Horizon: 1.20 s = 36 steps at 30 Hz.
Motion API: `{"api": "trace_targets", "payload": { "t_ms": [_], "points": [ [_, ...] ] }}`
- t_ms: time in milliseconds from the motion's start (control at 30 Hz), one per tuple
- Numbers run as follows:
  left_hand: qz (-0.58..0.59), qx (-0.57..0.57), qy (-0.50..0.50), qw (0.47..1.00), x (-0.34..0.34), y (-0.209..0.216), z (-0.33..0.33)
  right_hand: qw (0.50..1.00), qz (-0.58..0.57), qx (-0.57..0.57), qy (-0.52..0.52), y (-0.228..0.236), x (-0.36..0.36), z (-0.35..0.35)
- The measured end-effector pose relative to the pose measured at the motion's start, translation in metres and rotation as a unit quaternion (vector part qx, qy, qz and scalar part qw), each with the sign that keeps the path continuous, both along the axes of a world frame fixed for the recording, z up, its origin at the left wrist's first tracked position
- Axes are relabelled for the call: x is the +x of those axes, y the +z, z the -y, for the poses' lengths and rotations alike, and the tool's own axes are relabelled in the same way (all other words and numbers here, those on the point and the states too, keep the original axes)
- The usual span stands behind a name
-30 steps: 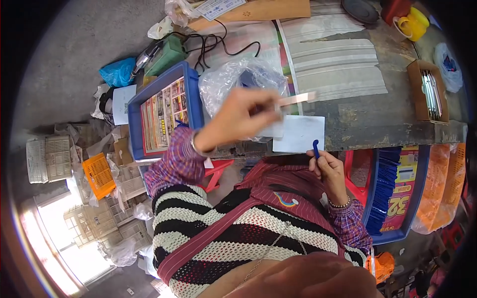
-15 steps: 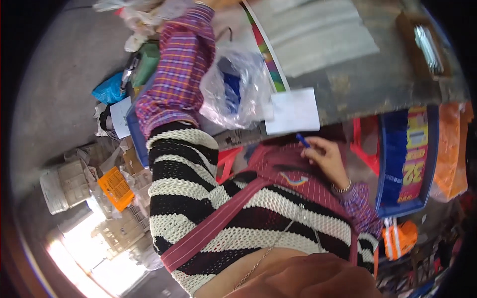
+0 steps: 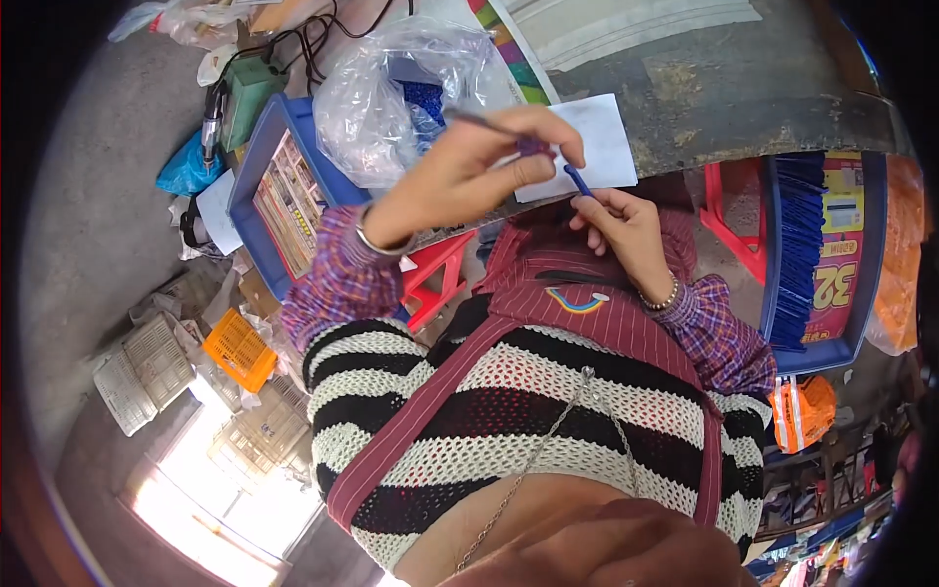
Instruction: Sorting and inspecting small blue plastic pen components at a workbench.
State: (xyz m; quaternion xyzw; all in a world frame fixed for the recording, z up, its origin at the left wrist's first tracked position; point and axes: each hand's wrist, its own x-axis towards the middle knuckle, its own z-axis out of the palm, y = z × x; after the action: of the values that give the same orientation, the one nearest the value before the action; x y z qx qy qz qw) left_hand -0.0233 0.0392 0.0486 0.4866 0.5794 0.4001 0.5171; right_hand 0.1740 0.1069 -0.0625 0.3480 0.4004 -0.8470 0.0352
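Observation:
My left hand (image 3: 460, 181) is closed on a thin dark tool (image 3: 479, 120) with a purple part near the fingertips; motion blurs it, so its exact kind does not show. My right hand (image 3: 626, 230) pinches a slim blue stick (image 3: 577, 180) between thumb and fingers. Both hands are raised in front of my apron at the table's edge, with the fingertips close together. Behind them a white sheet of paper (image 3: 599, 137) lies on the table. Beyond my left hand, a clear plastic bag (image 3: 357, 108) holds small blue pieces (image 3: 425, 103).
At right, a blue tray (image 3: 853, 342) holds many slim blue sticks (image 3: 797, 254). Another blue tray (image 3: 256, 181) sits at left below the table's edge. A red stool (image 3: 437, 284) shows beneath the dark table (image 3: 714, 98). Black cables (image 3: 313, 39) run near the bag.
My left arm has drawn back from the table's far side, bringing the dark tool to my right hand. My right hand has risen slightly, still with the blue stick. The whole view has shifted.

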Motion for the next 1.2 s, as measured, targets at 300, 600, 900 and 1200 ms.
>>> {"api": "trace_targets", "payload": {
  "t_ms": [300,600,900,1200],
  "points": [
    [-0.176,0.005,0.206,0.963,0.024,-0.034,0.01,1.0,-0.008,-0.016,-0.007,-0.002,0.006,0.009],
    [-0.344,-0.019,0.135,0.929,0.021,-0.043,-0.001,0.998,-0.048,-0.014,-0.028,-0.005,0.013,0.017],
    [0.053,0.099,0.188,0.976,0.029,-0.043,0.023,0.997,-0.014,-0.054,-0.058,-0.009,0.003,0.018],
    [-0.182,0.362,0.101,0.909,0.063,-0.041,0.043,0.993,-0.029,-0.081,-0.079,-0.015,0.005,0.019]
  ]
}}
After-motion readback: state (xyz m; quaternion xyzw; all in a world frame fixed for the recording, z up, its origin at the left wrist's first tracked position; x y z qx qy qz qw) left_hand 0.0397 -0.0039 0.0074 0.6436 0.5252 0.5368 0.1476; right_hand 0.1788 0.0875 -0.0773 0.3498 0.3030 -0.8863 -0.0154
